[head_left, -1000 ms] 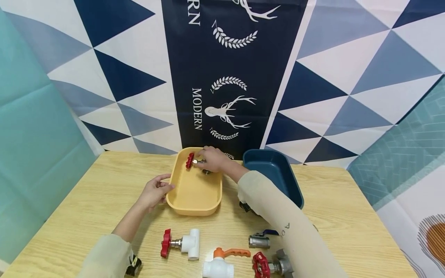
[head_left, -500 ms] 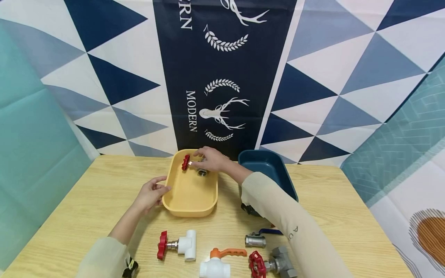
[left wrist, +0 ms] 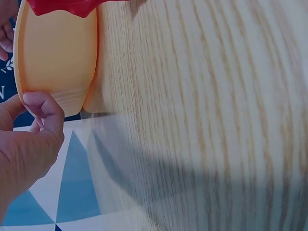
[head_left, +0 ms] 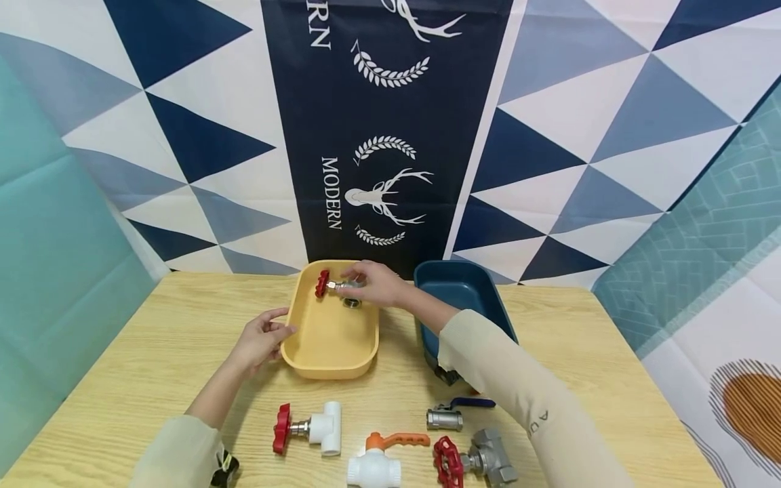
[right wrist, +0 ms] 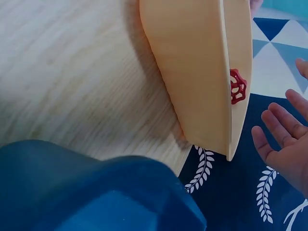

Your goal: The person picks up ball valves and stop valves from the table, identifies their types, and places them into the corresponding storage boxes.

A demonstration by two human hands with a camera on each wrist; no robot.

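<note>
A yellow tray (head_left: 332, 342) stands at the back of the table. My left hand (head_left: 261, 341) pinches its left rim, with the thumb over the edge in the left wrist view. Inside the tray, near the back, lies a metal gate valve (head_left: 350, 297) with a red handwheel (right wrist: 238, 86). My right hand (head_left: 381, 286) is over the valve and partly hides its body in the head view. In the right wrist view the fingers (right wrist: 276, 126) of that hand are spread and loosely bent, holding nothing.
A dark blue tray (head_left: 460, 281) stands to the right, partly behind my right sleeve. Nearer on the table lie a white tee valve with red handwheel (head_left: 326, 428), a white valve with orange lever (head_left: 374, 469), a blue-levered ball valve (head_left: 445, 418) and a grey red-wheeled valve (head_left: 488, 457).
The head view has shifted slightly. My right hand's fingers have loosened from the gate valve, and more of its metal body shows. My left hand stays on the yellow tray's rim.
</note>
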